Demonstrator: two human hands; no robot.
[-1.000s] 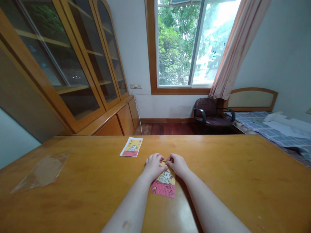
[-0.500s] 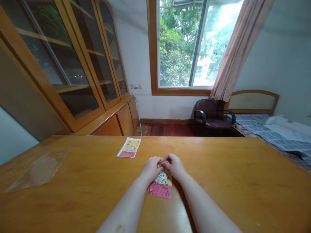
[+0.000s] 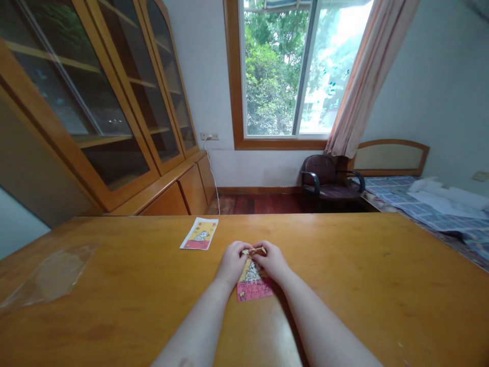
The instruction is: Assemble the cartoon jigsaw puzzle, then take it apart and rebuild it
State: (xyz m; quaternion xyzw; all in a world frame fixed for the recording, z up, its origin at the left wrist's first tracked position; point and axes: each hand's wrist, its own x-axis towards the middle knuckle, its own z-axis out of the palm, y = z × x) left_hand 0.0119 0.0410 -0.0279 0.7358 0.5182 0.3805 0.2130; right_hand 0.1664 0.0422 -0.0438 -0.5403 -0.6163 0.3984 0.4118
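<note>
A small jigsaw puzzle (image 3: 254, 286) with a white cartoon animal on yellow and a pink lower band lies on the wooden table (image 3: 344, 265) in front of me. My left hand (image 3: 231, 261) and my right hand (image 3: 270, 260) meet at its far end, fingers curled, together pinching a thin strip of puzzle pieces (image 3: 255, 251) lifted off the top edge. A printed card (image 3: 199, 234) with the same picture lies flat farther back and to the left.
A clear plastic bag (image 3: 48, 274) lies at the table's left side. Beyond the table stand a glass-fronted wooden cabinet (image 3: 114, 112), a dark armchair (image 3: 324, 179) under the window, and a bed (image 3: 439, 204) at the right.
Both hands have raised the top strip of pieces off the puzzle; before, they pressed on its top edge. The puzzle now looks shorter. The camera has shifted slightly.
</note>
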